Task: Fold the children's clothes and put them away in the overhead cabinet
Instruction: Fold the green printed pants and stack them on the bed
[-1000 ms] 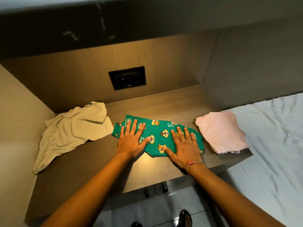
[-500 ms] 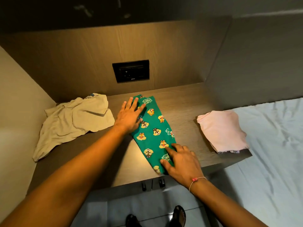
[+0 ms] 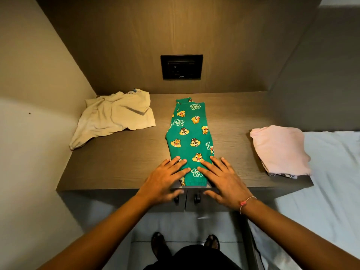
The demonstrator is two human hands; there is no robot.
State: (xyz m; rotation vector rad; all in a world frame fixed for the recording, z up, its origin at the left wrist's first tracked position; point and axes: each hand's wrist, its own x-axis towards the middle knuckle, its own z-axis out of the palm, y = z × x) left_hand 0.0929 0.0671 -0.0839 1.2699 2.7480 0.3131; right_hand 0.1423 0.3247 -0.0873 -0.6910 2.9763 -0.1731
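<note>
"Green chipmunk-print trousers: where do they lie?"

"Folded to a narrow strip, lengthwise at the middle of the wooden countertop. The far end points to the back wall and the near end reaches the front edge. Whether that near end is waistband or cuffs cannot be told."

"And reading from left to right?"

"A crumpled cream garment lies at the back left, its type unclear, with a blue label half hidden in a fold. Next is the left hand, fingers straight and spread, flat on the trousers' near left corner and gripping nothing; its palm overhangs the edge. The right hand, a thread bracelet at the wrist, lies equally flat and open on the near right corner. Only a strip of hem shows between them. Further right is a folded pink garment, with a printed layer peeping out beneath. A pale bed sheet is cut off by the right border."

"Elsewhere?"

"A black socket panel sits on the back wall, its details too dark to read. Two door knobs under the counter are partly covered by the hands."
</note>
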